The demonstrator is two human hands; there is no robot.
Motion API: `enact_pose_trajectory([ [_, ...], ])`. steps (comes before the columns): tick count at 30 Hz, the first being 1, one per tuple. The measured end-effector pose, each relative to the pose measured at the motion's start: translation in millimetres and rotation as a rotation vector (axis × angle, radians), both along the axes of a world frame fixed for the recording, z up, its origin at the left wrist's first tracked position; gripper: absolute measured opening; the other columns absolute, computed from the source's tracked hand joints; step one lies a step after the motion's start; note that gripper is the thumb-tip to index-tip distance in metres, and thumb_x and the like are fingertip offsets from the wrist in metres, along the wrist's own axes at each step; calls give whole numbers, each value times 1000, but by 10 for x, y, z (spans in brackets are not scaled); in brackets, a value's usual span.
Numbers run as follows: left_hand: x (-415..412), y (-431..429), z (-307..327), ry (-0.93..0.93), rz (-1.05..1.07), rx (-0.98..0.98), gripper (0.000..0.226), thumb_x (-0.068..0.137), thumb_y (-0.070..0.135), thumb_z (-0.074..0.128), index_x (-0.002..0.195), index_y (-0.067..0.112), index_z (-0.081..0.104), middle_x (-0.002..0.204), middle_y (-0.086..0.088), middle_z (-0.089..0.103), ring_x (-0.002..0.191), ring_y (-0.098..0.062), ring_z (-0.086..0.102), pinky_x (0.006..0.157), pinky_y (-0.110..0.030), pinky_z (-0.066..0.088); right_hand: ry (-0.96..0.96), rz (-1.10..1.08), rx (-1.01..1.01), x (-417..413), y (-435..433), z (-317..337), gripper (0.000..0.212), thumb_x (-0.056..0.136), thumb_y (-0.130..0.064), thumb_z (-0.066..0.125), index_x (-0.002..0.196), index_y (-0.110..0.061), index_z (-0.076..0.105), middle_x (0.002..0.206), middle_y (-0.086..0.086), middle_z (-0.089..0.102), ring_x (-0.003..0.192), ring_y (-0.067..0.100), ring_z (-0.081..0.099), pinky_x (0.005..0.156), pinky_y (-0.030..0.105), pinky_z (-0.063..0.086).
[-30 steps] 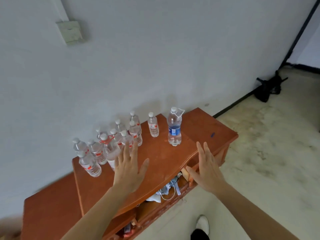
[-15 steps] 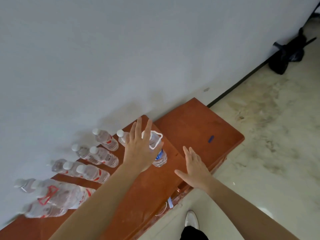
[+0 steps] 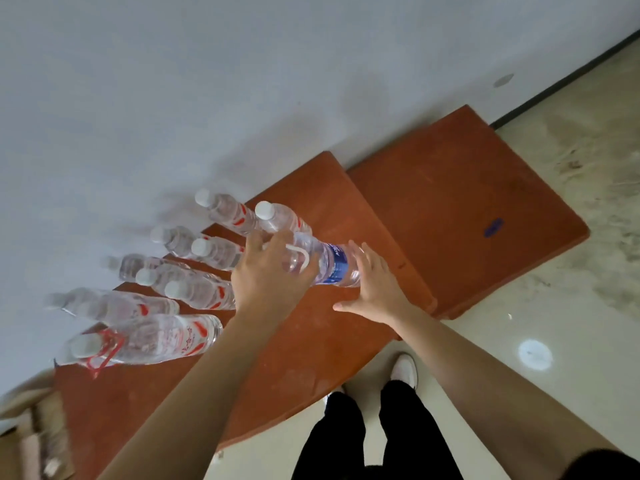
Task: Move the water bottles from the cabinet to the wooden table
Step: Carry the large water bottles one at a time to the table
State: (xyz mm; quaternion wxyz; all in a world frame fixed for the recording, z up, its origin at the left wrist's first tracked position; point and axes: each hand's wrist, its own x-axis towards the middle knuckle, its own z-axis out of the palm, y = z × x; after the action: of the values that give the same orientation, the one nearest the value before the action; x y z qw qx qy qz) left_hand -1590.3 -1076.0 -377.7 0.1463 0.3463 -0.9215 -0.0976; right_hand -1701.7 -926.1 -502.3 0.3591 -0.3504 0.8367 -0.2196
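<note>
A large clear water bottle with a blue label [image 3: 334, 266] stands on the red-brown cabinet top [image 3: 311, 348]. My left hand [image 3: 268, 275] is curled over its neck and cap, beside its white carry loop. My right hand [image 3: 375, 289] is open, fingers spread, against the bottle's lower right side. To the left stand several small bottles with red labels [image 3: 194, 289] and white caps. A bigger bottle with a red handle [image 3: 156, 337] stands nearest the left front.
A white wall runs directly behind the bottles. A lower red-brown surface [image 3: 450, 209] with a small blue mark [image 3: 493, 226] adjoins the cabinet on the right. Pale floor lies to the right, with my legs and white shoe [image 3: 403, 370] below. A cardboard box [image 3: 31, 445] sits at bottom left.
I have come closer and now look more steeply down. My left hand has settled over the blue-label bottle's top, and my right hand has moved up against its side.
</note>
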Motion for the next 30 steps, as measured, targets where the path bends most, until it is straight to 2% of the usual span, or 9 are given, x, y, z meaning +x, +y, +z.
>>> enact_pose_trajectory([
  [2, 254, -104, -61, 24, 61, 11, 46, 76, 62, 68, 104, 26, 70, 101, -1, 62, 67, -10, 54, 60, -22, 43, 100, 64, -35, 107, -217, -116, 132, 65, -67, 84, 160, -32, 1, 170, 10, 5, 156, 34, 7, 121, 61, 24],
  [5, 619, -201, -207, -24, 206, 123, 55, 74, 63, 70, 114, 26, 67, 104, -2, 61, 76, -10, 50, 65, -24, 38, 240, 129, -78, 199, -479, -287, 120, 63, -66, 86, 156, -26, 21, 165, 13, 22, 153, 39, 18, 116, 68, 27],
  [9, 1052, -242, -409, -75, 276, 306, 72, 68, 74, 70, 124, 30, 59, 114, -2, 60, 89, -13, 54, 71, -28, 44, 422, 205, -159, 228, -705, -435, 83, 73, -62, 80, 135, -21, 45, 142, 11, 53, 139, 39, 44, 109, 71, 36],
  [12, 1282, -279, -554, -154, 331, 428, 72, 70, 74, 70, 130, 39, 50, 131, -1, 58, 107, -22, 62, 77, -31, 46, 513, 314, -121, 262, -783, -417, 70, 76, -59, 78, 127, -21, 49, 131, 10, 58, 133, 36, 50, 107, 71, 37],
  [17, 1469, -204, -650, -371, 230, 559, 96, 56, 77, 78, 134, 55, 26, 140, 4, 51, 119, -22, 58, 84, -40, 52, 606, 420, -25, 412, -590, -176, 68, 73, -53, 84, 125, -22, 53, 129, 7, 59, 132, 33, 50, 109, 72, 32],
  [22, 1443, 45, -597, -553, 125, 414, 120, 58, 79, 76, 147, 48, 2, 151, 3, 32, 134, -30, 41, 92, -49, 51, 723, 481, -83, 417, -456, 324, 73, 62, -53, 90, 118, -25, 54, 122, 4, 62, 125, 31, 54, 109, 66, 31],
  [24, 1457, 144, -557, -565, 131, 340, 121, 64, 77, 73, 149, 43, -5, 155, -1, 30, 137, -33, 39, 94, -49, 52, 765, 496, -156, 417, -459, 504, 75, 58, -50, 93, 117, -26, 53, 119, 3, 62, 122, 30, 55, 109, 62, 29],
  [27, 1547, 257, -392, -493, 189, 243, 103, 76, 70, 69, 149, 41, 2, 153, -1, 35, 135, -32, 43, 88, -44, 55, 804, 526, -269, 424, -437, 725, 75, 57, -51, 93, 118, -26, 55, 118, 2, 62, 120, 29, 55, 110, 58, 25],
  [30, 1699, 444, -193, -428, 280, 216, 93, 76, 66, 72, 145, 41, 14, 146, 2, 41, 127, -26, 48, 81, -39, 55, 792, 550, -306, 514, -420, 819, 70, 66, -59, 85, 121, -26, 56, 121, 1, 62, 121, 27, 53, 110, 57, 26],
])
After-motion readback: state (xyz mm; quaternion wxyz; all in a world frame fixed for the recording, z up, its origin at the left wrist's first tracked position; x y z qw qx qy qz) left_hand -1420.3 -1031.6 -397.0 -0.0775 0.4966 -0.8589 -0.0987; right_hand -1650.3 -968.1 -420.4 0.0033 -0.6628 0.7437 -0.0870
